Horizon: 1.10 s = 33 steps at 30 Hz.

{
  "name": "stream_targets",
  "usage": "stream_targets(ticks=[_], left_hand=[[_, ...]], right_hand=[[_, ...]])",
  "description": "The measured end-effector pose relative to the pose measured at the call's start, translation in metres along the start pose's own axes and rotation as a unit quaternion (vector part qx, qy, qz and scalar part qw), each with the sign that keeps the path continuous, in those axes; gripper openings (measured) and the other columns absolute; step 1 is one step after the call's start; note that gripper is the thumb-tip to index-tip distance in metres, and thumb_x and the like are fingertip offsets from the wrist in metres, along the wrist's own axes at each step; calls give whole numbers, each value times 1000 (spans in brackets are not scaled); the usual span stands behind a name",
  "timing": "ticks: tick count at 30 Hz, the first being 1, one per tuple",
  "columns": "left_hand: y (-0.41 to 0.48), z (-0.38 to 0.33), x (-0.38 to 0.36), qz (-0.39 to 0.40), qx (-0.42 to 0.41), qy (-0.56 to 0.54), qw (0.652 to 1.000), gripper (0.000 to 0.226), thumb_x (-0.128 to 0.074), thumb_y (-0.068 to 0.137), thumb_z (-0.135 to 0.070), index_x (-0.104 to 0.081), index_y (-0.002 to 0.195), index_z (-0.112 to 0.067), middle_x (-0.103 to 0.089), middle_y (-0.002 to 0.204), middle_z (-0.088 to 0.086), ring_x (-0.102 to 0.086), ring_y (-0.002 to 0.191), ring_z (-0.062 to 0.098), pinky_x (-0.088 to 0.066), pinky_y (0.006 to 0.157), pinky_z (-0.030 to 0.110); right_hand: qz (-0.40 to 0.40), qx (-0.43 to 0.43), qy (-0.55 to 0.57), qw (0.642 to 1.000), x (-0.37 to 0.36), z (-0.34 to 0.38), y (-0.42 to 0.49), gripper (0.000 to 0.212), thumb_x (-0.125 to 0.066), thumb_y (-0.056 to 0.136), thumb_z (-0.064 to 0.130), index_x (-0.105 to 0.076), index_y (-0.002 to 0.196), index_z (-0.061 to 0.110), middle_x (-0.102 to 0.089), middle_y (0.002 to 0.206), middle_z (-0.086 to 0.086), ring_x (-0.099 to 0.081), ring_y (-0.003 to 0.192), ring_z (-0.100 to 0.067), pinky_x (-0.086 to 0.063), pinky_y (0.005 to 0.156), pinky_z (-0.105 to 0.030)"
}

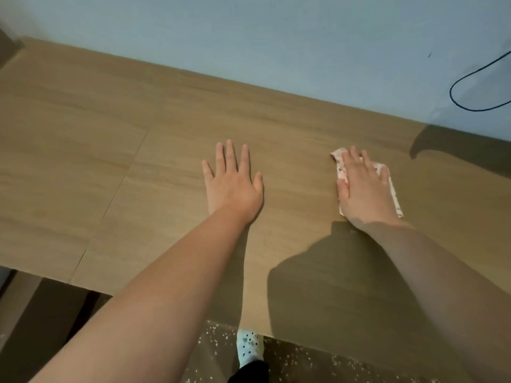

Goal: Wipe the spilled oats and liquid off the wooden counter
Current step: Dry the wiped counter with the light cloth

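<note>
The person is pressing the right hand [362, 186], fingers straight, flat on a patterned cloth [339, 161] near the worktop's [110, 161] back right, seemingly to drive the wipe. The left hand [233, 183] is lying open beside it, likely bracing. Wood is stretching leftward; the wall [249, 37] is closing the far edge. I am not making out any spill.

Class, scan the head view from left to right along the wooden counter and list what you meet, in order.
Counter seam → left hand → right hand, flat on the cloth → black cable.
</note>
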<state>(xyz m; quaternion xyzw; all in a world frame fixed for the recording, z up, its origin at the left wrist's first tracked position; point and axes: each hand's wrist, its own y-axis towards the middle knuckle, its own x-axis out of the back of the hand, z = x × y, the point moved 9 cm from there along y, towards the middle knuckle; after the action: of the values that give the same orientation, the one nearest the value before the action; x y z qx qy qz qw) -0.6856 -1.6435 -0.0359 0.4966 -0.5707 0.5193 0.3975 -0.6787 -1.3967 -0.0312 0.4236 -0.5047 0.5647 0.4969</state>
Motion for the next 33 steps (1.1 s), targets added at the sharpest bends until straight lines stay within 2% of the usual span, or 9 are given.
stream_targets(ticks=[4, 11, 15, 19, 23, 25, 29, 31, 33], left_hand=[[2, -1, -3, -5, -5, -4, 1000, 65, -19, 101, -47, 1, 158, -25, 11, 165, 9, 15, 151, 26, 3, 121, 54], [2, 0, -2, -15, -5, -17, 1000, 65, -22, 100, -46, -4, 158, -25, 10, 165, 9, 15, 151, 26, 5, 121, 54], [2, 0, -3, -14, -6, -18, 1000, 65, -21, 100, -47, -3, 158, -25, 11, 165, 10, 16, 151, 26, 5, 121, 54], [2, 0, -3, -12, -4, -20, 1000, 65, -21, 100, -47, -3, 158, -25, 11, 165, 10, 16, 151, 26, 5, 121, 54], [2, 0, -2, -13, -1, -15, 1000, 65, -22, 100, -47, -3, 158, -25, 11, 165, 9, 16, 151, 26, 5, 121, 54], [1, -1, -2, -12, -1, -17, 1000, 65, -22, 100, -46, -4, 158, -25, 10, 165, 9, 16, 151, 25, 5, 121, 54], [1, -1, -2, -11, 2, -8, 1000, 65, -23, 100, -46, -5, 158, -25, 9, 165, 10, 14, 151, 25, 3, 121, 55], [2, -1, -2, -11, 2, -9, 1000, 65, -24, 100, -46, -5, 158, -25, 8, 165, 10, 14, 152, 25, 3, 121, 54], [1, 0, -1, -13, 3, -9, 1000, 65, -23, 100, -46, -5, 158, -25, 8, 165, 9, 14, 152, 25, 3, 121, 54]], right_hand=[[-31, -70, 19, 997, 8, 6, 63, 58, -29, 102, 29, -11, 155, 13, -5, 164, -6, -2, 151, -24, -4, 119, -55], [-15, 167, 32, 985, 9, 123, 137, 50, -30, 103, 23, -23, 153, 19, -18, 162, -2, -8, 150, -19, -5, 119, -51], [-10, 170, 19, 985, 10, 92, 127, 51, -29, 104, 26, -21, 154, 20, -18, 162, -3, -11, 150, -21, -9, 119, -52], [-136, 0, 8, 991, 35, -9, 100, 47, -34, 92, 18, -41, 139, 23, -46, 141, -9, -44, 132, -28, -36, 106, -52], [-100, -278, 69, 953, 22, -65, 77, 59, -30, 99, 24, -17, 154, 9, -13, 162, -11, -11, 149, -26, -10, 118, -56], [-104, -219, 67, 968, 21, -21, 83, 59, -32, 99, 26, -18, 154, 11, -14, 162, -13, -11, 149, -28, -10, 118, -58], [-47, 98, -3, 994, -4, 99, 82, 53, -30, 100, 27, -21, 152, 19, -13, 162, -10, -10, 149, -29, -9, 117, -53], [-33, 153, -19, 987, -1, 101, 86, 51, -30, 100, 27, -24, 151, 23, -19, 161, -8, -16, 148, -28, -15, 116, -53], [-82, 117, -13, 990, 16, 69, 94, 46, -31, 96, 23, -35, 142, 27, -36, 152, -7, -33, 140, -28, -29, 111, -53]])
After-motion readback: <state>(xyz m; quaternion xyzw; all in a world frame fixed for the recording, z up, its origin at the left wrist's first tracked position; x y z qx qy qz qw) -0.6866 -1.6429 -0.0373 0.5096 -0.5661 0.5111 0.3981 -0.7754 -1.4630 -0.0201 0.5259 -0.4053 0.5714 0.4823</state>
